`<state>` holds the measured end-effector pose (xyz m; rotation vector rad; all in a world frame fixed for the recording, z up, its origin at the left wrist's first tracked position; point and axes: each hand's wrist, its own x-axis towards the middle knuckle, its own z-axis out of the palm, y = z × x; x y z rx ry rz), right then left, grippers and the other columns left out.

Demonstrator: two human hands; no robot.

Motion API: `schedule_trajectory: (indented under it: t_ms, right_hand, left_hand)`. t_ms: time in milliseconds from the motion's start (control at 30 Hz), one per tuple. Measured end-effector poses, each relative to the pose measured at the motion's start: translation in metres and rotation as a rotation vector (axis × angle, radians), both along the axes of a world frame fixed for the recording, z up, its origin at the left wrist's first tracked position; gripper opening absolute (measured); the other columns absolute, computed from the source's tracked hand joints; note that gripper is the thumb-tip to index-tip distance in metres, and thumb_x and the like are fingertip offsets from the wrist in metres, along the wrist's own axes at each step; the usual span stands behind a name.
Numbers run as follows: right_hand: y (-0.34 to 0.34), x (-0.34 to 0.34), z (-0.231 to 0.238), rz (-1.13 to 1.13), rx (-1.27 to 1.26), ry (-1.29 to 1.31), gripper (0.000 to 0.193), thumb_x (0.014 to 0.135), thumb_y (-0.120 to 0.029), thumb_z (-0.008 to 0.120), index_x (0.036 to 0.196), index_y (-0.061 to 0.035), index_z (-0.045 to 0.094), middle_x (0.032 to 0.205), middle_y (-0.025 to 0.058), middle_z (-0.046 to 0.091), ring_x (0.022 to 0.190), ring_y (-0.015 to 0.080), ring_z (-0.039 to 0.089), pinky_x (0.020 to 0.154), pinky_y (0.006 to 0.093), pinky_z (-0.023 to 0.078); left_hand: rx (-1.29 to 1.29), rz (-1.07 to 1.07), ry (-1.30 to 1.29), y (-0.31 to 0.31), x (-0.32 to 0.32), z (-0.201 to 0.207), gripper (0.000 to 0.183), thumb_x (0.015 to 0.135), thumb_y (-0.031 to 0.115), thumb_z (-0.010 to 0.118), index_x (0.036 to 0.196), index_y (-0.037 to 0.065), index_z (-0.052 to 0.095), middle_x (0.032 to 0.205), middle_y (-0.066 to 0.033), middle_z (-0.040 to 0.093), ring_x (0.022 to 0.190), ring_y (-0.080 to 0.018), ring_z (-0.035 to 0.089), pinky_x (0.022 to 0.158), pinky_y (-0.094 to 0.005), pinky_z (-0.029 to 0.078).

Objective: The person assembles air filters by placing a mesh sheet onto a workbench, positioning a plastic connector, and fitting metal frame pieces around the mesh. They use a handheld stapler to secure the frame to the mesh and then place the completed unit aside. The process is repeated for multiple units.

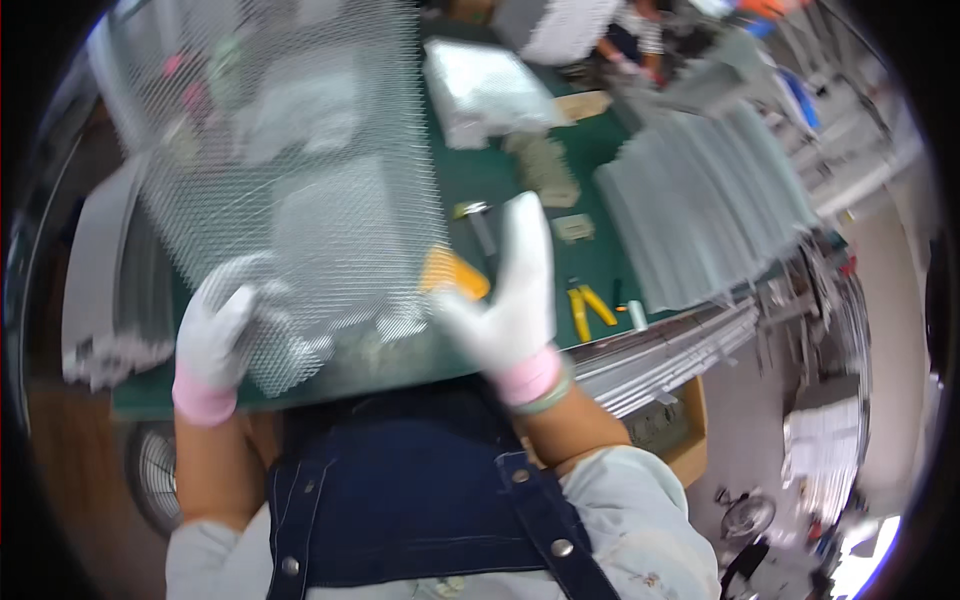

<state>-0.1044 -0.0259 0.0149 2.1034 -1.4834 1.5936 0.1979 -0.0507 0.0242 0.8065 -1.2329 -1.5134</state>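
Observation:
A large sheet of silvery wire mesh point(340, 190) rises in front of me, its lower end just above the green tabletop point(460, 165). At its lower left edge my left hand point(218, 325), in a white glove with a pink cuff, is closed on the mesh. My right hand point(512, 295), gloved alike and blurred, is beside the sheet's right edge. Its fingers point away from me and its thumb reaches toward the mesh; it holds nothing visible. An orange-yellow piece point(455, 274) lies partly behind the mesh, left of that hand.
Yellow-handled pliers point(590, 312) and a small pale block point(573, 228) lie right of my right hand. A hammer-like tool point(481, 226) is left of its fingers. A stack of grey panels point(710, 205) stands at right, a silvery wrapped pack point(490, 88) farther back. Another person point(640, 40) works beyond.

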Motion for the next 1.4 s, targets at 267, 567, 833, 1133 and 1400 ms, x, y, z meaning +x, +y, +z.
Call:
schedule_trajectory:
  t_ms: [267,567,833,1133,1400]
  right_hand:
    - [-0.007,0.034,-0.075,0.020,0.663,-0.234,0.058,0.088,-0.024,0.072,0.134,0.0051,0.051,0.082,0.0091,0.065,0.072,0.0174,0.062,0.072,0.0305,0.051]
    - [-0.045,0.044,-0.121,-0.154,0.805,0.199,0.071,0.085,-0.040,0.072,0.134,0.0070,0.050,0.107,0.0266,0.068,0.100,0.0375,0.066,0.088,0.0415,0.052]
    - [-0.053,0.043,-0.121,-0.136,0.894,0.329,0.072,0.087,-0.044,0.069,0.133,0.0080,0.050,0.109,0.0277,0.067,0.103,0.0395,0.065,0.090,0.0434,0.051]
    - [-0.053,0.039,-0.125,-0.122,0.823,0.329,0.072,0.086,-0.044,0.070,0.133,0.0074,0.051,0.104,0.0282,0.068,0.100,0.0406,0.066,0.086,0.0446,0.052]
    - [-0.056,0.043,-0.119,-0.156,0.950,0.308,0.075,0.086,-0.046,0.070,0.135,0.0070,0.050,0.109,0.0271,0.067,0.104,0.0392,0.065,0.089,0.0442,0.052]
  left_hand:
    - [-0.097,0.543,-0.950,0.011,-0.020,-0.069,0.072,0.081,0.039,0.078,0.129,-0.006,0.050,0.077,-0.0079,0.061,0.072,-0.0193,0.063,0.069,-0.0335,0.052]
    - [-0.053,0.446,-1.228,-0.034,-0.016,-0.113,0.066,0.089,0.051,0.065,0.124,-0.004,0.050,0.096,-0.0202,0.069,0.093,-0.0377,0.067,0.080,-0.0466,0.053]
    - [0.034,0.352,-1.440,-0.046,-0.023,-0.126,0.055,0.091,0.052,0.060,0.105,0.000,0.054,0.090,-0.0209,0.068,0.089,-0.0378,0.068,0.075,-0.0475,0.054]
    - [0.013,0.332,-1.308,-0.046,-0.014,-0.127,0.051,0.091,0.046,0.063,0.110,-0.001,0.054,0.098,-0.0232,0.068,0.094,-0.0398,0.066,0.082,-0.0471,0.052]
    - [0.064,0.279,-1.349,-0.051,-0.015,-0.123,0.052,0.090,0.046,0.064,0.114,0.001,0.054,0.101,-0.0231,0.067,0.097,-0.0392,0.065,0.083,-0.0470,0.051]
